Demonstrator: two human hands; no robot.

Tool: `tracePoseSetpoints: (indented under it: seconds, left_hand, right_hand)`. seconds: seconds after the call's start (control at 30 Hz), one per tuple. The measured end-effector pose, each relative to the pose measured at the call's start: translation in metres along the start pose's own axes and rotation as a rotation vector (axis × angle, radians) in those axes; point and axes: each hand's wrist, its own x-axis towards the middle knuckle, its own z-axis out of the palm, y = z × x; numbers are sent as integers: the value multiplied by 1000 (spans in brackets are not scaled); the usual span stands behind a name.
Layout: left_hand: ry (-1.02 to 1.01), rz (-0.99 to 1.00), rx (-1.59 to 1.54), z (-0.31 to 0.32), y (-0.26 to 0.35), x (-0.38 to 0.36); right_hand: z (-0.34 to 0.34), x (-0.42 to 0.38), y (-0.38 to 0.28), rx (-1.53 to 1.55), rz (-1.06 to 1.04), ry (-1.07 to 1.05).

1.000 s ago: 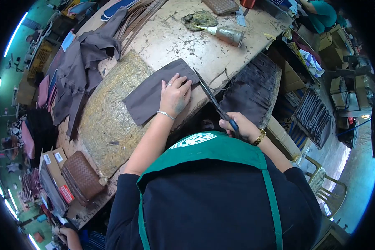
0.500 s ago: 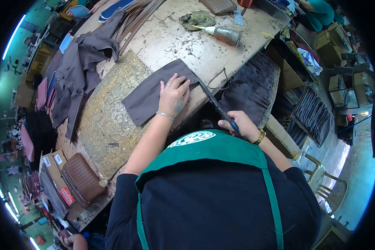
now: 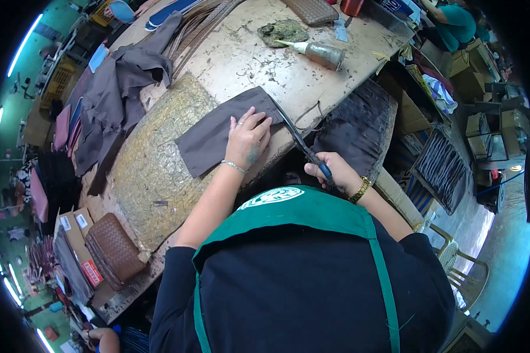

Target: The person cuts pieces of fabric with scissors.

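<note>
Now, head view: a person at a scarred workbench (image 3: 247, 59).
Work: a flat rectangular piece of dark brown fabric (image 3: 218, 132) lay on a woven straw mat (image 3: 153, 170) near the bench edge.
Progress: black long-bladed scissors (image 3: 297, 138) ran along the fabric's right edge; it looked partly trimmed, how far could not be told.
Left hand (image 3: 248, 141): fingers spread, pressing the fabric flat.
Right hand (image 3: 335, 175): clenched round the scissors' blue handles, wrist below the bench edge.
</note>
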Motion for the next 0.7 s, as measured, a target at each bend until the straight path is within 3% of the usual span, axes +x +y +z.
tracePoseSetpoints:
  seconds: [0.2,0.63,0.7]
  left_hand:
    - [0,-12,-11,-2,1,0]
    - [35,27,-71,-4,2,-3]
    - [30,20,-67,-3,2,-3]
  right_hand:
    - [3,-10,-4,-99,-58,63]
    - [9,21,-11,77,-15,6]
    - [10,16,-12,-49,-56,57]
